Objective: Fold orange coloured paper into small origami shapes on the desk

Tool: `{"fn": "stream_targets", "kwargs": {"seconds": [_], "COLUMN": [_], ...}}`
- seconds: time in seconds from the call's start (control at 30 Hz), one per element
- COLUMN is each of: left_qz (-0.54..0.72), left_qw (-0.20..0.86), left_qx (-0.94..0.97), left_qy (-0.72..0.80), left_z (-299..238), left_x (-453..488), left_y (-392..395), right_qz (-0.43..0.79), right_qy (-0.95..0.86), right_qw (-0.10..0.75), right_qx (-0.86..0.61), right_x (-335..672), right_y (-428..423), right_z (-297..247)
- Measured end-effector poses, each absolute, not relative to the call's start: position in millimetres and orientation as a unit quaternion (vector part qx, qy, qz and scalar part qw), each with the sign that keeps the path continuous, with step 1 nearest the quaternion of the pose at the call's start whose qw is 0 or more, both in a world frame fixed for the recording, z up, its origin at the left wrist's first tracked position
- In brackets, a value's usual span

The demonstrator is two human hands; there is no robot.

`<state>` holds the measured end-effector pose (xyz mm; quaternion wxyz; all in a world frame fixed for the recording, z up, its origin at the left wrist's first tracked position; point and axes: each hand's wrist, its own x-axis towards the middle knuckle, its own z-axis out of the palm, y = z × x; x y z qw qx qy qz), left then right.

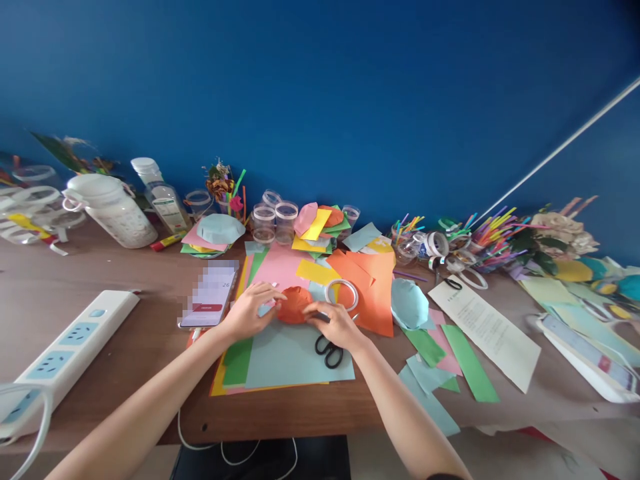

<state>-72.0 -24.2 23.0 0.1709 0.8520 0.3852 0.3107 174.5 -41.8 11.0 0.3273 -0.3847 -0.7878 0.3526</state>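
Observation:
An orange paper disc (294, 305) lies on a light blue sheet (295, 357) near the middle of the wooden table (150, 333). My left hand (253, 309) rests at the disc's left edge, its fingers curled and pinching the rim. My right hand (334, 323) presses on the disc's right edge with bent fingers. Black-handled scissors (329, 349) lie just under my right hand, apart from the fingers. A roll of clear tape (342, 294) sits right behind the disc.
A phone (210, 293) lies left of my hands, a white power strip (70, 347) farther left. Coloured paper sheets (365, 280), plastic cups (275, 220), a white jar (113, 210), straws (490, 233) and paper flowers crowd the back. A printed sheet (487, 330) and paper strips lie at right.

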Motion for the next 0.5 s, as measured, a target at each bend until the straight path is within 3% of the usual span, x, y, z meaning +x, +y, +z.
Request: {"fn": "stream_targets", "kwargs": {"seconds": [0.2,0.5], "left_qz": [0.221,0.202], "left_qw": [0.163,0.179], "left_qx": [0.908,0.918], "left_qy": [0.318,0.29], "left_z": [28,16], "left_x": [-82,-76], "left_y": [-19,-12], "right_qz": [0.361,0.343], "right_qy": [-0.771,-0.8], "right_qw": [0.348,0.31], "right_qx": [-0.393,-0.382], "right_x": [182,182], "right_y": [-37,-35], "right_z": [13,10]}}
